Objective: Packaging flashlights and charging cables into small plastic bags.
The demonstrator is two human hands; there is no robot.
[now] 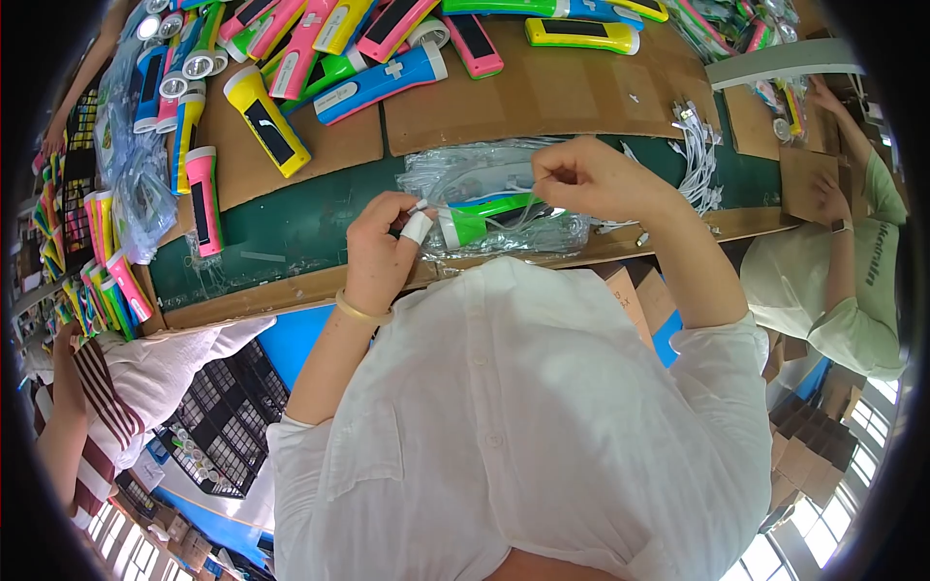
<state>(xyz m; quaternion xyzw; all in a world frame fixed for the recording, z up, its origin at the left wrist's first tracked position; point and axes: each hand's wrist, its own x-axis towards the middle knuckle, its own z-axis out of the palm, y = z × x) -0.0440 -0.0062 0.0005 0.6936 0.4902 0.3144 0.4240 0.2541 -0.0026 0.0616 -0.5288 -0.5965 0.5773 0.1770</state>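
My left hand point(380, 244) is closed on one end of a white charging cable point(422, 204); white tape wraps its thumb. The thin cable curves to the right above a green flashlight point(469, 229), which lies on clear plastic bags point(436, 172) right in front of me. My right hand point(599, 182) is over the far end of that flashlight, its fingers pinched together. Whatever they hold is hidden behind the knuckles. Part of the flashlight's dark side shows near the right hand.
Pink, yellow, blue and green flashlights point(387, 82) are heaped on cardboard point(581, 97) at the back. A bundle of white cables point(697, 160) lies to the right. Bagged flashlights point(145, 184) pile up on the left. Co-workers sit on both sides, one in a green shirt point(823, 281).
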